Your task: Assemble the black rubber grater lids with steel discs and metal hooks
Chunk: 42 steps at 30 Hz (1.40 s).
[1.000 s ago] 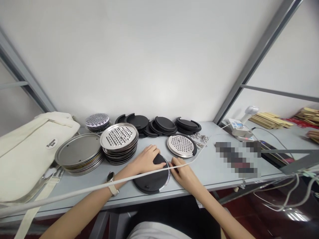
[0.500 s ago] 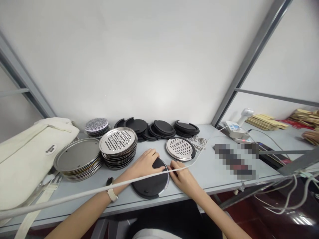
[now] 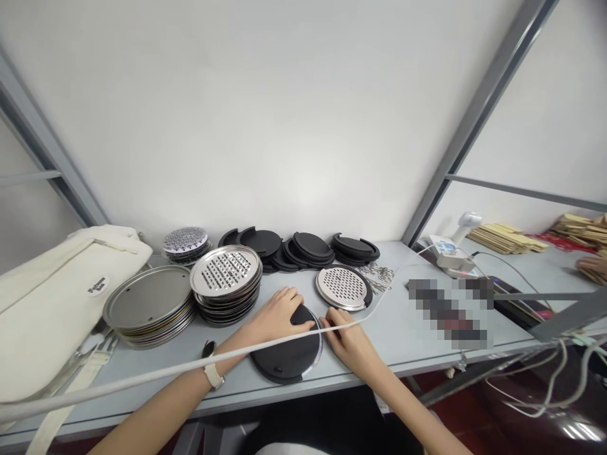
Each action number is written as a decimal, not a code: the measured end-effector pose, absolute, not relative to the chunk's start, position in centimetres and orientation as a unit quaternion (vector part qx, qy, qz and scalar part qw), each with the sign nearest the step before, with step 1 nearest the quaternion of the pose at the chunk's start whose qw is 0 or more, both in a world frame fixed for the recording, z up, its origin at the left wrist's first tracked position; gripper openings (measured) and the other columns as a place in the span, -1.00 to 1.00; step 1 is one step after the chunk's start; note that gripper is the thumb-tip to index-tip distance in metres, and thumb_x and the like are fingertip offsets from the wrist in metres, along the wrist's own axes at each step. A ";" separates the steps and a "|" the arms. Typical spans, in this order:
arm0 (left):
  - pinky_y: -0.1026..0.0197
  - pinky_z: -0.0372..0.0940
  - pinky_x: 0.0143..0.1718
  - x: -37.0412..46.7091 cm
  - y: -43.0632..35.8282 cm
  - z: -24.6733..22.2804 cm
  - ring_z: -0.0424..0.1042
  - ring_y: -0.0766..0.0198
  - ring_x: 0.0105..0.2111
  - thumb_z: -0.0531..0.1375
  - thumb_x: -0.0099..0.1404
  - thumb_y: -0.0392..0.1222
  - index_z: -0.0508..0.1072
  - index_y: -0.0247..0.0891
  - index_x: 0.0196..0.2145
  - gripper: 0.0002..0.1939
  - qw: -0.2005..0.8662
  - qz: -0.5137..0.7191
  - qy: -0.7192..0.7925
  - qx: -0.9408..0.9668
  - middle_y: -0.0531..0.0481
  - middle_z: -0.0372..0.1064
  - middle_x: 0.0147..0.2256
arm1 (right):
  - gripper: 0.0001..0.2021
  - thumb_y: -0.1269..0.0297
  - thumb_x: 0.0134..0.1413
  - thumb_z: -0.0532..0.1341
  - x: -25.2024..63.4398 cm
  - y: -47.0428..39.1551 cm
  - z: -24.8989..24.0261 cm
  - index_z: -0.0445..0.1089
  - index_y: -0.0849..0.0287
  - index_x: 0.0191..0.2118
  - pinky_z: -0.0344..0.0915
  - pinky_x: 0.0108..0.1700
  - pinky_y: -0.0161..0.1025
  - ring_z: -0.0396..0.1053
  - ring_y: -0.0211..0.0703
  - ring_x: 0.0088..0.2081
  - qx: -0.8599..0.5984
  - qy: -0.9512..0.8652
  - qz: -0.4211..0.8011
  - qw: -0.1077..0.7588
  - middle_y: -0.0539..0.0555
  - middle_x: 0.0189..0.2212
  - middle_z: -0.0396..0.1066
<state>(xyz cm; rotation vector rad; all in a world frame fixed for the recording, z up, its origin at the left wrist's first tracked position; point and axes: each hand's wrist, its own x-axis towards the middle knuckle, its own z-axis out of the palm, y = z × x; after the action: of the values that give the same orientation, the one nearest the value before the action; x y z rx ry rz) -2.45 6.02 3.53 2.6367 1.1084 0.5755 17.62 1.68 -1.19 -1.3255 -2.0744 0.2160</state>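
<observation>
A black round disc point(image 3: 289, 357) with a shiny metal edge on its right lies flat at the table's front, a small knob near its lower rim. My left hand point(image 3: 277, 316) grips its upper left part, thumb across the top and fingers over the far side. At the disc's right edge is my right hand point(image 3: 345, 335), fingers curled and pinched together; whatever may be between them is hidden. Just beyond sits a round metal grater plate point(image 3: 341, 287) partly framed by a black ring. A white cable point(image 3: 190, 363) crosses the view in front of both hands.
Stacked metal grater plates point(image 3: 226, 272) and plain metal discs point(image 3: 147, 297) stand left, beside a white bag point(image 3: 61, 303). Black round holders point(image 3: 308, 246) line the wall. Small metal pieces point(image 3: 379, 275) lie behind the grater. Right are a scanner on a stand point(image 3: 465, 227) and another person's hand point(image 3: 592, 262).
The whole view has shifted very slightly. Both hands keep nearly the same pose on and beside the black disc.
</observation>
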 end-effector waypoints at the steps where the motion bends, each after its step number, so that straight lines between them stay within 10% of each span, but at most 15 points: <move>1: 0.06 0.20 -0.09 -2.5 6.1 3.5 0.24 0.11 -0.16 0.16 0.19 0.05 0.30 -0.23 -0.29 -0.71 0.113 0.198 0.377 0.898 -0.06 0.23 -0.24 | -0.82 0.30 0.25 -0.03 17.6 1.8 -1.0 0.11 0.13 -0.41 0.17 -0.32 -0.25 0.23 -0.18 -0.40 -0.500 -0.788 0.105 0.344 0.03 -0.47 0.25; 42: 0.07 0.22 -0.12 -2.5 6.4 2.8 0.27 0.14 -0.20 0.08 0.27 0.03 0.31 -0.24 -0.28 -0.74 0.107 0.210 0.374 0.897 -0.06 0.24 -0.27 | -0.69 0.17 0.22 -0.04 16.2 6.7 -0.7 0.06 0.14 -0.54 0.00 -0.50 -0.33 0.04 -0.31 -0.55 -0.463 -0.772 0.263 0.348 -0.11 -0.63 0.02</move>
<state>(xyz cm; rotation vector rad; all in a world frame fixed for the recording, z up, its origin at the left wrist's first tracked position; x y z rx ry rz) -2.53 6.40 2.76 2.6404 1.1007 0.6185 16.25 6.69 -0.69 -1.2009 -2.0017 0.6816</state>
